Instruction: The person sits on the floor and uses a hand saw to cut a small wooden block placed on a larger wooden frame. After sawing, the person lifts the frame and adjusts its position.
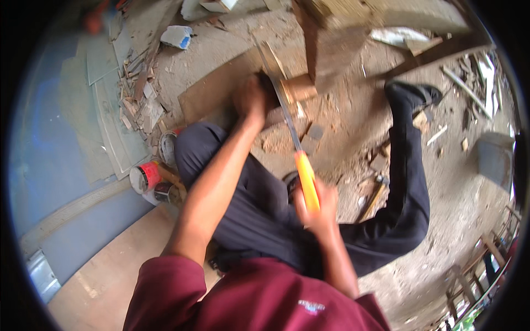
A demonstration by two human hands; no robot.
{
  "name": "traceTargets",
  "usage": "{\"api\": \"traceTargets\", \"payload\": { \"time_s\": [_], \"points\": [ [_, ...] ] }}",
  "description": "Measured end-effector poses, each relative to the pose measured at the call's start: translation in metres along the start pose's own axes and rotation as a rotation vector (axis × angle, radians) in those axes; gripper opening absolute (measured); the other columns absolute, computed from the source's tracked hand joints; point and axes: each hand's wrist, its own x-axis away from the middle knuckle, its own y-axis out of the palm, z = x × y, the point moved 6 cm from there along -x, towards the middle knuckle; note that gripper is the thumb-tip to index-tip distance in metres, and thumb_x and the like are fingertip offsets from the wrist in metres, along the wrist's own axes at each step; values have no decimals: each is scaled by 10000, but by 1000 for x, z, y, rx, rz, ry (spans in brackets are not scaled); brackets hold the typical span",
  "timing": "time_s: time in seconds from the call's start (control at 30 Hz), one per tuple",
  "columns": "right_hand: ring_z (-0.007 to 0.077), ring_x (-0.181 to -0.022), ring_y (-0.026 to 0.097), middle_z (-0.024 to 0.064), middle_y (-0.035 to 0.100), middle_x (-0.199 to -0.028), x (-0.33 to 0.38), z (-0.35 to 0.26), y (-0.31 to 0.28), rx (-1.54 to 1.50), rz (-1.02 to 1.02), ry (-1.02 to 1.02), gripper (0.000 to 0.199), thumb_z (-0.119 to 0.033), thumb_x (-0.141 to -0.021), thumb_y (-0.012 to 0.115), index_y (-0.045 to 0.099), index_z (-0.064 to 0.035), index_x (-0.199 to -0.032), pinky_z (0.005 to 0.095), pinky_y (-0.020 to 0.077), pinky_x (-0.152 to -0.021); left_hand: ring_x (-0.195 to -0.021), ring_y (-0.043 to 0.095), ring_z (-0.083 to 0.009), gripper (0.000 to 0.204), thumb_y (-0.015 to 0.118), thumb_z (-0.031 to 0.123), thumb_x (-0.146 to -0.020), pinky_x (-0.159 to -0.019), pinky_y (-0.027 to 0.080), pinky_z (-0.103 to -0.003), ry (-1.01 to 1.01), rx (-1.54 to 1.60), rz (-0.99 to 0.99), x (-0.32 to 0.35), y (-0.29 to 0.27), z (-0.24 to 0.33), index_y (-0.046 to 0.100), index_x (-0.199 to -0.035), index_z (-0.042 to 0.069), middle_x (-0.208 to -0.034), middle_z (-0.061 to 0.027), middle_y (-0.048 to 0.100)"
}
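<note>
My left hand [251, 102] is blurry; its fingers melt into a dark patch, so I can't tell if they grip something or just press down; my right hand [319, 205] is closed tight round the yellow handle of a long saw [290, 121]; the saw is in front of me, its thin blade pointing up and a bit left, right by the edge of a small wood block [300, 87]; the blade is too smeared to show its teeth, and I can't tell if it is in the wood or just beside it.

My dark red shirt [265, 298] has a small pale mark with tiny letters on the chest, too fuzzy to read; a red and white can [144, 176] on my left has a label, but it is too small to make out; a darker can [163, 191] sits just beside it.

A thick wood post [334, 55] stands close behind the block, and its top runs out of view; a flat brown board [212, 83] lies near my left hand, partly covered by it; sawdust [280, 142] is spread near the blade; a tool with a wooden handle [374, 199] lies by my bent right leg [408, 182]; broken wood bits [130, 105] lie in a heap on the left, next to grey sheets [61, 127].
</note>
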Motion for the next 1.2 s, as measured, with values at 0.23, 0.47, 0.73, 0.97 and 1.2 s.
{"api": "traceTargets", "payload": {
  "time_s": [0.23, 0.47, 0.73, 0.97, 1.2],
  "points": [
    [286, -465, 596, 133, 560, -546, 87, -1, -40, -76, 91, 68, 55, -59, -695, 611, 585, -18, -670, 332, 486, -486, -753, 689, -326, 249, 506, 180, -943, -689, 541, -437, -74, 48, -84, -7, -30, 34, 672, -817, 42, -796, -176, 695],
    [200, -475, 561, 97, 551, -556, -64, -28, 3, -155, 151, 24, 99, -77, -799, 614, 604, -3, -733, 315, 425, -462, -842, 683, -347, 209, 508, 162, -900, -734, 544, -434, -23, 36, -220, -9, -18, 30, 683, -882, 50, -915, -178, 701],
    [210, -472, 599, 128, 572, -565, 70, -33, -38, -37, 171, 100, 130, -107, -735, 595, 646, 13, -739, 319, 483, -493, -768, 694, -330, 258, 516, 202, -894, -670, 549, -457, -140, 108, -161, -7, -26, 33, 700, -779, 64, -829, -178, 701],
    [231, -506, 640, 175, 580, -561, -48, -34, -1, -139, 119, 100, 130, -110, -781, 636, 640, 19, -764, 346, 487, -516, -780, 687, -362, 264, 501, 199, -901, -678, 534, -481, -58, 37, -96, -7, 6, 6, 702, -818, 49, -851, -203, 697],
    [183, -449, 555, 96, 513, -531, 90, -10, -39, -58, 148, -17, 78, -42, -777, 579, 592, 10, -720, 294, 437, -474, -858, 665, -404, 305, 433, 218, -956, -725, 525, -508, -90, -35, -133, -11, -23, 29, 672, -908, 35, -908, -207, 686]
  ]
}}
